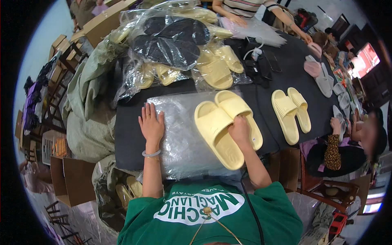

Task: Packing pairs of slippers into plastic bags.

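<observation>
Black tabletop bears clear plastic bags, best kept flat by the open left hand while the yellow slippers, pinched by the right hand, are held paired.

right hand sits on top of the yellow slides, so the bit of the right slide under the fingers is covered, and whether it's gripping or just resting, can't tell. The stack of clear bags runs under the slides and the left hand, and its near edge gets lost behind the green shirt. The bagged slippers at the back are blurry through crinkled plastic, no counting them. The person across the table is cut off at the top edge, only arms show
</observation>
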Tool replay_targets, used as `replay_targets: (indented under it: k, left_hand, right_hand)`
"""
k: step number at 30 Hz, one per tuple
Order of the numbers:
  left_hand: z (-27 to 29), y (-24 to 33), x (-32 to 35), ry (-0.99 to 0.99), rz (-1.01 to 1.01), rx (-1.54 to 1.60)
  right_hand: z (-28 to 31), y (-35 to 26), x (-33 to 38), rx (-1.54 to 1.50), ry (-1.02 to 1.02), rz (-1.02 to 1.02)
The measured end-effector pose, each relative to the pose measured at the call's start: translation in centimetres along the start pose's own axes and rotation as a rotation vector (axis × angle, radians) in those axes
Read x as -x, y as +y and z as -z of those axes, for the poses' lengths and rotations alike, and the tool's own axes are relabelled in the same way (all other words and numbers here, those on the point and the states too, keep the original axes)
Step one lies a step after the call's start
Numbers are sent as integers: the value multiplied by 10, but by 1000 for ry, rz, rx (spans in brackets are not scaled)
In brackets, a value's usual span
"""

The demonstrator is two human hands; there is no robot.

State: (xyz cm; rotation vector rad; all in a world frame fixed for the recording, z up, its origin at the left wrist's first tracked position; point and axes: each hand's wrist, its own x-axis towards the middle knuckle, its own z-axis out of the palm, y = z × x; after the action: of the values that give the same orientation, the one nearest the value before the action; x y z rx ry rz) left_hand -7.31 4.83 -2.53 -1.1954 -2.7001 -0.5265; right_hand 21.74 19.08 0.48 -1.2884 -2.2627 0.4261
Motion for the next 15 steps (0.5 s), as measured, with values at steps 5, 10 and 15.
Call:
replay_targets:
  k: [5, 10, 15]
  left_hand:
    - [-1, 1, -4, -16, 4, -66]
    - [-5, -4, -4, -5, -15, -80]
    - [-5, -6, -2, -36, -7, -103]
  right_hand:
    - [11, 16, -20, -15, 29, -131]
    - [76, 11, -28, -552, 154, -51]
    - [144, 54, -22, -770, 11, -152]
